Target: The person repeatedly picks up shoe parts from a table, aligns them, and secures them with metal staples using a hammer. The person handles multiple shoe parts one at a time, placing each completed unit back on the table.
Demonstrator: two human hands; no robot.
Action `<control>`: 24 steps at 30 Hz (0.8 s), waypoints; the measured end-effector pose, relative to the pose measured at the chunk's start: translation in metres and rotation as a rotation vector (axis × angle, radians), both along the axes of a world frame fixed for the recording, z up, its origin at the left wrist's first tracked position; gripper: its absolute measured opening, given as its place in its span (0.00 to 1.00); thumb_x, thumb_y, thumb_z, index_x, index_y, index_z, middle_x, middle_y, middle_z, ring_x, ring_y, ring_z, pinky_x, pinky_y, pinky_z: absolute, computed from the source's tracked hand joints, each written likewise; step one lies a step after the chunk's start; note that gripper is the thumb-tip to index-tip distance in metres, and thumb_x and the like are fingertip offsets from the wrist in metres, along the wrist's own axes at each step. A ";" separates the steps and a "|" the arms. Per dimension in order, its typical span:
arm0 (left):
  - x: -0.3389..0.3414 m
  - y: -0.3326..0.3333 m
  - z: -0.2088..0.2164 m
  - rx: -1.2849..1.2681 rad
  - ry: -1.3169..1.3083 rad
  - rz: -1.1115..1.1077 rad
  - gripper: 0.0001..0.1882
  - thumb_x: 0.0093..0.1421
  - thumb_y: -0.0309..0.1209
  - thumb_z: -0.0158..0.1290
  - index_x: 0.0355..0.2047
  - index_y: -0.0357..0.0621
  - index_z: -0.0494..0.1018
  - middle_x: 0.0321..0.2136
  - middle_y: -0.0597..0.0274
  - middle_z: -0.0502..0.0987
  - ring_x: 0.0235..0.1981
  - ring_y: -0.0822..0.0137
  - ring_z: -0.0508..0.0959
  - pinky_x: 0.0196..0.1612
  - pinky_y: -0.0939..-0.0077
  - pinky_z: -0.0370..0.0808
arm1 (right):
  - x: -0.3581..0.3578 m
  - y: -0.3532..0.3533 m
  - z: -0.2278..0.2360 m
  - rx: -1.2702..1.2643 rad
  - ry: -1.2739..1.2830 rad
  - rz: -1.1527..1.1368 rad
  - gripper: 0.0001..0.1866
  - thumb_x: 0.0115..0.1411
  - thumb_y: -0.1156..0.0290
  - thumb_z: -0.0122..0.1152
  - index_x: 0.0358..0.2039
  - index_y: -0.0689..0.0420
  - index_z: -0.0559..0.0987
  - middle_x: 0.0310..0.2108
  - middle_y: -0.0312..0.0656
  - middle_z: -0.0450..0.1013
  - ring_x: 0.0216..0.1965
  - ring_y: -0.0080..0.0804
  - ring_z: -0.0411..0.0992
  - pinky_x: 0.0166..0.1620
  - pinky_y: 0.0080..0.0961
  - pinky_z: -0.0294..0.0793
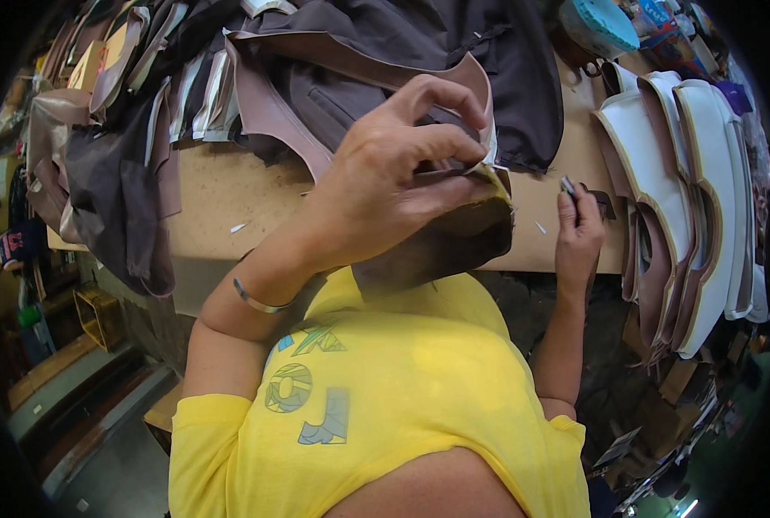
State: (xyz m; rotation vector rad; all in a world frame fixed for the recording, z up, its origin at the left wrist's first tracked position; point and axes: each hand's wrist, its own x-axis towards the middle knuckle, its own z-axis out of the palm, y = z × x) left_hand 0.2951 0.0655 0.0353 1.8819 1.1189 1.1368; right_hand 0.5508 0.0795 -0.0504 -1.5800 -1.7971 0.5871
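My left hand [385,173] is raised close to the camera and pinches a dark brown cut piece [454,237] with a pale mauve edge strip, thumb and fingers closed on its upper edge. A thin metal bangle [260,302] sits on that wrist. To the right and lower, my right hand [579,237] rests at the front edge of the tan tabletop [221,190], closed on a small metal tool [568,186] that points up. The two hands are apart, with the piece's right corner between them.
A heap of dark brown and mauve cut pieces [385,52] covers the back of the table and hangs off its left side. White padded pieces with tan edges [687,190] are stacked at the right. A teal round object [601,24] lies at the far right corner.
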 end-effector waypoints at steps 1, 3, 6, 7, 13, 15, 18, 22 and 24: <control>-0.007 -0.001 0.001 0.029 0.023 -0.014 0.09 0.42 0.19 0.58 0.27 0.37 0.75 0.36 0.59 0.69 0.35 0.72 0.70 0.34 0.83 0.69 | 0.012 -0.002 -0.019 0.033 -0.186 -0.007 0.16 0.56 0.72 0.52 0.45 0.64 0.70 0.30 0.43 0.68 0.32 0.33 0.67 0.38 0.25 0.66; -0.015 -0.009 0.011 -0.085 -0.021 -0.031 0.10 0.42 0.19 0.57 0.28 0.37 0.75 0.34 0.59 0.69 0.38 0.70 0.69 0.37 0.82 0.68 | 0.024 -0.007 -0.048 0.103 -0.553 -0.016 0.19 0.55 0.73 0.53 0.48 0.62 0.68 0.33 0.47 0.68 0.33 0.40 0.68 0.39 0.31 0.67; -0.026 -0.017 0.015 -0.036 -0.042 0.013 0.09 0.45 0.19 0.56 0.30 0.38 0.75 0.33 0.59 0.70 0.36 0.72 0.70 0.35 0.83 0.68 | 0.017 -0.003 -0.040 0.216 -0.530 0.029 0.21 0.54 0.74 0.53 0.49 0.60 0.67 0.39 0.48 0.69 0.39 0.45 0.68 0.43 0.35 0.66; -0.030 -0.021 0.016 -0.085 -0.079 -0.013 0.09 0.46 0.19 0.55 0.31 0.38 0.75 0.32 0.59 0.70 0.35 0.72 0.71 0.35 0.82 0.69 | 0.006 0.000 -0.023 0.314 -0.511 0.059 0.20 0.54 0.75 0.53 0.49 0.60 0.67 0.40 0.48 0.69 0.40 0.45 0.69 0.44 0.34 0.66; -0.036 -0.036 0.023 -0.243 -0.146 -0.114 0.07 0.50 0.20 0.53 0.31 0.32 0.73 0.27 0.61 0.73 0.29 0.73 0.72 0.32 0.82 0.69 | -0.094 0.017 0.082 0.365 0.442 0.733 0.17 0.50 0.80 0.55 0.43 0.61 0.72 0.36 0.45 0.73 0.39 0.33 0.71 0.44 0.27 0.68; -0.040 -0.042 0.026 -0.257 -0.115 -0.040 0.06 0.51 0.20 0.52 0.31 0.32 0.72 0.26 0.62 0.73 0.29 0.74 0.72 0.32 0.83 0.69 | -0.112 0.024 0.092 0.196 0.537 0.958 0.16 0.51 0.82 0.53 0.43 0.65 0.71 0.36 0.45 0.71 0.36 0.31 0.71 0.41 0.24 0.68; -0.051 -0.047 0.032 -0.374 -0.125 -0.049 0.05 0.52 0.21 0.52 0.30 0.31 0.72 0.26 0.62 0.72 0.28 0.74 0.71 0.31 0.84 0.68 | -0.119 0.025 0.095 0.080 0.585 1.024 0.18 0.48 0.85 0.54 0.42 0.61 0.72 0.29 0.40 0.71 0.32 0.26 0.72 0.36 0.20 0.71; -0.062 -0.056 0.030 -0.409 -0.129 -0.071 0.06 0.53 0.21 0.51 0.32 0.31 0.71 0.26 0.62 0.72 0.28 0.75 0.70 0.32 0.84 0.67 | -0.123 0.016 0.094 0.069 0.552 1.061 0.20 0.46 0.87 0.56 0.43 0.64 0.71 0.33 0.41 0.70 0.30 0.24 0.69 0.33 0.17 0.69; -0.060 -0.059 0.030 -0.438 -0.193 -0.036 0.06 0.53 0.21 0.51 0.32 0.31 0.71 0.26 0.62 0.72 0.28 0.75 0.70 0.32 0.84 0.67 | -0.127 0.015 0.094 0.087 0.512 1.058 0.22 0.44 0.88 0.56 0.43 0.67 0.71 0.34 0.41 0.71 0.31 0.23 0.69 0.35 0.18 0.69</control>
